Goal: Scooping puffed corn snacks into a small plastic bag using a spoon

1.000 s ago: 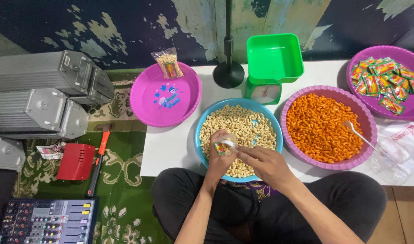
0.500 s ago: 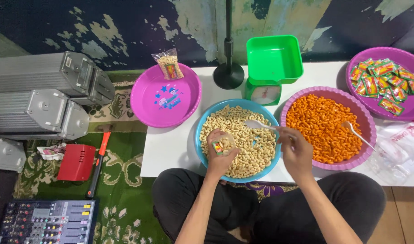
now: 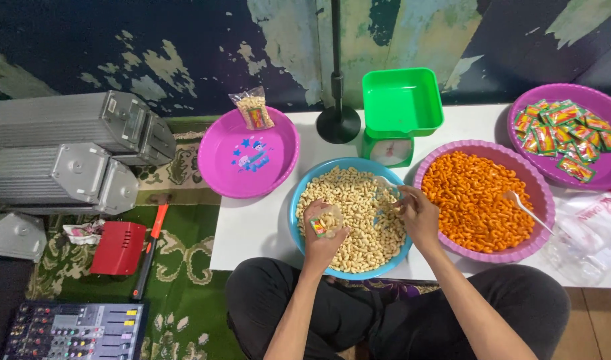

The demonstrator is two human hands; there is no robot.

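We note, at far left on the floor, grey metal cases [image 3: 65, 160], a red box [image 3: 117, 248] and a mixing console [image 3: 72, 331]. On the white table [image 3: 252, 233] sits a magenta tray [image 3: 249, 157] with a filled packet [image 3: 254, 109] at its rim. Our left hand [image 3: 322, 230] is over the blue bowl [image 3: 302, 193] of pale snacks, fingers closed around a small clear bag [image 3: 324, 222]. Our right hand [image 3: 417, 215] pinches a white spoon [image 3: 385, 183], its scoop dipped in the pale snacks beside the bag. Behind stands a green scale [image 3: 399, 113]; rightward, a purple bowl [image 3: 542, 193] of orange snacks and a sachet tray [image 3: 609, 173].
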